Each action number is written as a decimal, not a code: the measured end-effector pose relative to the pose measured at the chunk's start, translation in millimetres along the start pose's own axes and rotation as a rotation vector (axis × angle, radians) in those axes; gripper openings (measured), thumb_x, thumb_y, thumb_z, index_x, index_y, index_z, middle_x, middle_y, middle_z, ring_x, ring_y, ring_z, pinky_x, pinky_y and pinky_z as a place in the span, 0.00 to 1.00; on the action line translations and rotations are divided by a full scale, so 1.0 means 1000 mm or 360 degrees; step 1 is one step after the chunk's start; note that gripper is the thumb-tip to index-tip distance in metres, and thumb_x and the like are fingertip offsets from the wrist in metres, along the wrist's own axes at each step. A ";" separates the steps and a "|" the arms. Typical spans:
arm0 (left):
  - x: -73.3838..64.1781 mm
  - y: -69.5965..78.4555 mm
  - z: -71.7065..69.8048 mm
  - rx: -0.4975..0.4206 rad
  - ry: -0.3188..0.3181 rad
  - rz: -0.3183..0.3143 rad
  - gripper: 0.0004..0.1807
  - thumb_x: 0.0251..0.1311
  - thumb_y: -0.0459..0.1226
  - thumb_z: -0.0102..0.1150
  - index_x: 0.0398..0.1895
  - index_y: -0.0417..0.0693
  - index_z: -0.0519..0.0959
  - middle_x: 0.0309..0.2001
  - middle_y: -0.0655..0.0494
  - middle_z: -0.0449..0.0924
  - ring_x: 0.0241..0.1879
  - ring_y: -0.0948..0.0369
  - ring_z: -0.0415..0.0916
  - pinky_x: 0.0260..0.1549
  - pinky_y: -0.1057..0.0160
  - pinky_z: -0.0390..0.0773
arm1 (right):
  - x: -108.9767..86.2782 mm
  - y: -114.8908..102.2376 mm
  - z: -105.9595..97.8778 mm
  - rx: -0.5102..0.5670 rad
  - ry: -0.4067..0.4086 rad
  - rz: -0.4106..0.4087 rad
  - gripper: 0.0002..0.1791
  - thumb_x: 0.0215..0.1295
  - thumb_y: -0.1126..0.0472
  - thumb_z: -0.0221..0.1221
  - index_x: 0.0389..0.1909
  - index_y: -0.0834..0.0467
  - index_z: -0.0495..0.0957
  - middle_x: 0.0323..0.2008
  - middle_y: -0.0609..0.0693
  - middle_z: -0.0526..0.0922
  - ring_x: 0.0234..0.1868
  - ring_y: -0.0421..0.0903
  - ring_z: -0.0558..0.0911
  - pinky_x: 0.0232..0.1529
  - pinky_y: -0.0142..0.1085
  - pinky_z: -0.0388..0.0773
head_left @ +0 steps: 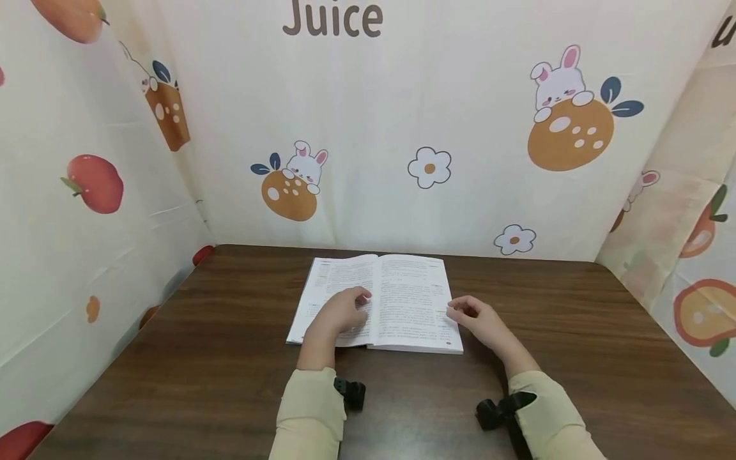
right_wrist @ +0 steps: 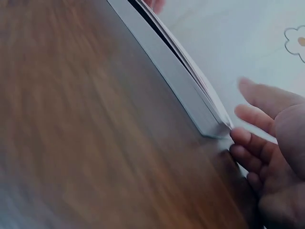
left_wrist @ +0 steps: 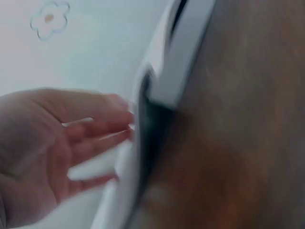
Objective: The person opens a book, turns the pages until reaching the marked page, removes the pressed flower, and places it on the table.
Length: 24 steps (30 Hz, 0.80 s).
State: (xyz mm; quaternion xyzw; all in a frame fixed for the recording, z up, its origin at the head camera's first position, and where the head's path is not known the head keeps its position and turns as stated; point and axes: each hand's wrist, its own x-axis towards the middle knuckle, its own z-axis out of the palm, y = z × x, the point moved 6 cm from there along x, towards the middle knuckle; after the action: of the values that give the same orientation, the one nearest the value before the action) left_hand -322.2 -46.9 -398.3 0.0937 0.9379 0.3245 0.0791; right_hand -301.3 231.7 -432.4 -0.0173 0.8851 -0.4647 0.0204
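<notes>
An open book (head_left: 408, 300) with printed pages lies on the brown table. My left hand (head_left: 340, 311) is over the left page, and in the left wrist view the loosely bent fingers (left_wrist: 100, 138) reach the page surface. At the right edge of the book is my right hand (head_left: 473, 314), its thumb raised apart from the fingers. The right wrist view shows the fingertips (right_wrist: 242, 137) by the corner of the book's thick page block (right_wrist: 176, 86). Several upper pages stand slightly apart from that block. Motion blurs part of both wrist views.
The dark brown wooden table (head_left: 230, 358) extends on both sides of the book. Behind it hangs a white cloth (head_left: 368, 115) printed with rabbits, fruit and flowers. Each wrist carries a black strapped camera (head_left: 352, 394).
</notes>
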 end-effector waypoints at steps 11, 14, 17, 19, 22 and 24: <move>0.005 -0.004 -0.008 -0.0139 0.0183 0.0091 0.13 0.62 0.38 0.49 0.48 0.52 0.78 0.42 0.57 0.77 0.43 0.58 0.73 0.48 0.55 0.69 | -0.010 -0.004 -0.005 -0.0062 -0.0436 -0.0253 0.28 0.46 0.53 0.70 0.51 0.51 0.76 0.50 0.53 0.67 0.53 0.52 0.63 0.51 0.49 0.60; 0.006 -0.001 -0.011 -0.0141 0.0233 0.0136 0.13 0.61 0.37 0.49 0.47 0.51 0.78 0.39 0.57 0.77 0.39 0.59 0.73 0.45 0.56 0.70 | -0.011 -0.005 -0.005 -0.0048 -0.0506 -0.0275 0.29 0.46 0.56 0.70 0.52 0.51 0.76 0.51 0.54 0.65 0.56 0.54 0.61 0.53 0.52 0.58; 0.006 0.000 -0.013 -0.0143 0.0259 0.0161 0.13 0.61 0.37 0.50 0.46 0.50 0.79 0.38 0.58 0.77 0.38 0.60 0.73 0.43 0.56 0.71 | -0.011 -0.004 -0.005 -0.0073 -0.0528 -0.0283 0.29 0.45 0.55 0.71 0.52 0.51 0.77 0.52 0.53 0.64 0.57 0.55 0.60 0.54 0.52 0.57; 0.007 0.001 -0.014 -0.0140 0.0273 0.0174 0.12 0.61 0.37 0.50 0.46 0.51 0.79 0.38 0.59 0.77 0.37 0.60 0.73 0.43 0.57 0.71 | -0.011 -0.003 -0.005 -0.0085 -0.0525 -0.0283 0.29 0.44 0.55 0.71 0.52 0.51 0.77 0.52 0.53 0.64 0.57 0.55 0.60 0.53 0.52 0.57; 0.007 0.002 -0.014 -0.0145 0.0288 0.0174 0.11 0.61 0.37 0.51 0.45 0.51 0.79 0.37 0.59 0.77 0.37 0.61 0.73 0.42 0.57 0.71 | -0.010 -0.002 -0.004 -0.0101 -0.0508 -0.0273 0.29 0.45 0.54 0.71 0.52 0.51 0.77 0.52 0.53 0.64 0.56 0.55 0.61 0.53 0.50 0.59; 0.006 0.003 -0.015 -0.0143 0.0296 0.0179 0.11 0.61 0.36 0.51 0.45 0.52 0.79 0.37 0.59 0.77 0.37 0.61 0.73 0.42 0.57 0.70 | -0.009 -0.002 -0.004 -0.0097 -0.0491 -0.0259 0.28 0.45 0.53 0.71 0.51 0.51 0.77 0.51 0.53 0.65 0.56 0.55 0.62 0.53 0.50 0.59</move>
State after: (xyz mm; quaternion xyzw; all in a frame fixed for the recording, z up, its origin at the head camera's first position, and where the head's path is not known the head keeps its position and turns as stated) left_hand -330.7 -52.2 -385.9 0.1121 0.9189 0.3775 -0.0226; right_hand -292.0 234.2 -428.9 -0.1608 0.8808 -0.4295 0.1178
